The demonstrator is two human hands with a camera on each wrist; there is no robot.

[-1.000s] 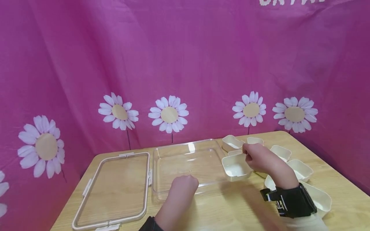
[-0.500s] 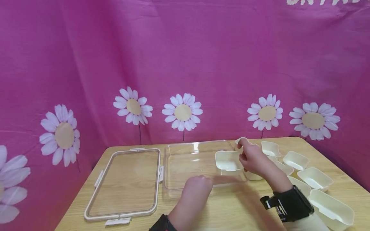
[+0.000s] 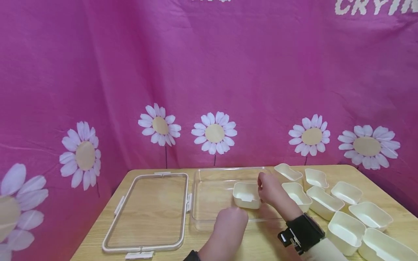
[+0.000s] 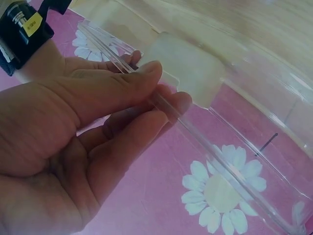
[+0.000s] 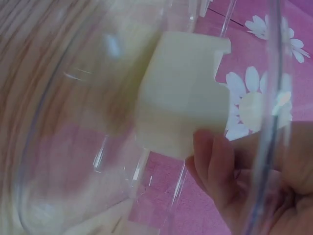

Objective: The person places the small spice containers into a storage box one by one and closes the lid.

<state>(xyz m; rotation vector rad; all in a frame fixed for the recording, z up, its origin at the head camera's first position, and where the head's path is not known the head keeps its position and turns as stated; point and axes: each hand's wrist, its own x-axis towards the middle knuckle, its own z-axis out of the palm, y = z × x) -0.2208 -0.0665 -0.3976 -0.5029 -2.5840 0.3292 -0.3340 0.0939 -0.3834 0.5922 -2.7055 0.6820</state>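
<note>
A clear plastic box [image 3: 209, 219] lies on the table in the head view. My left hand [image 3: 231, 224] is at its near edge; in the left wrist view my thumb and fingers pinch the clear rim [image 4: 200, 139]. My right hand [image 3: 272, 192] grips the right side of a small cream bin [image 3: 246, 192], which has a notch in its rim. That bin is over the inside of the clear box. In the right wrist view my fingertips [image 5: 203, 147] press on the bin's wall, seen through the clear box side.
A clear lid [image 3: 147, 210] with a white frame and clips lies left of the box. Several cream bins [image 3: 346, 232] of different sizes stand on the right of the wooden table [image 3: 254, 246]. A pink cloth [image 3: 209, 72] with daisies hangs behind.
My right hand has carried the small bin leftward, from the box's right edge to over its inside. My left hand stays at the near rim. The head view has shifted.
</note>
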